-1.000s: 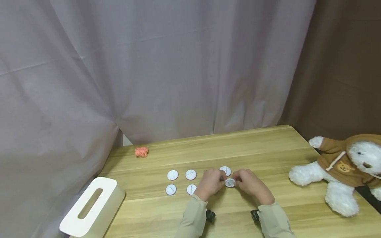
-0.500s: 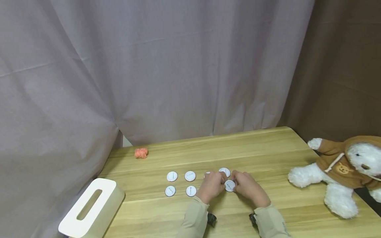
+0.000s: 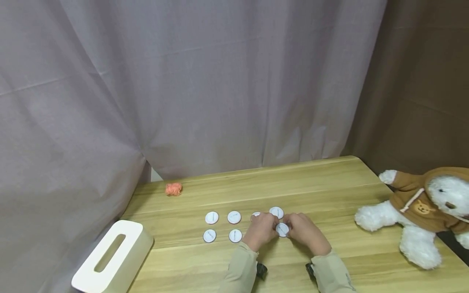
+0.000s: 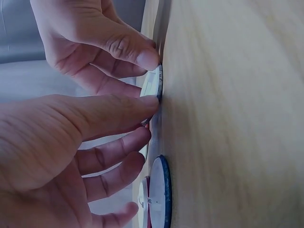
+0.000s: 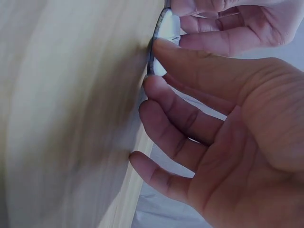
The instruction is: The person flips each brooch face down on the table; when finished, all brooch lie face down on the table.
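Note:
A round pin badge (image 3: 282, 230), its white back with the pin facing up, lies between both hands at the table. My left hand (image 3: 261, 230) pinches its left edge, thumb on top. From the other side my right hand (image 3: 305, 232) pinches the right edge; that thumb rests on the white back in the right wrist view, and the lower fingers hang loosely curled. Just behind is another pin badge (image 3: 276, 212). A further badge (image 3: 255, 214) is partly hidden by my left hand. In the left wrist view a badge with a blue rim (image 4: 161, 192) lies near my left fingers.
Several more white-backed badges (image 3: 234, 217) lie in two rows to the left on the wooden table (image 3: 311, 183). A cream tissue box (image 3: 137, 248) stands front left, an orange yarn bundle (image 3: 174, 189) back left. A plush bear (image 3: 414, 207) sits at the right edge.
The held badge has gone from tilted to flatter and a little nearer the person. Both hands shifted slightly nearer too, uncovering part of the badge behind my left hand.

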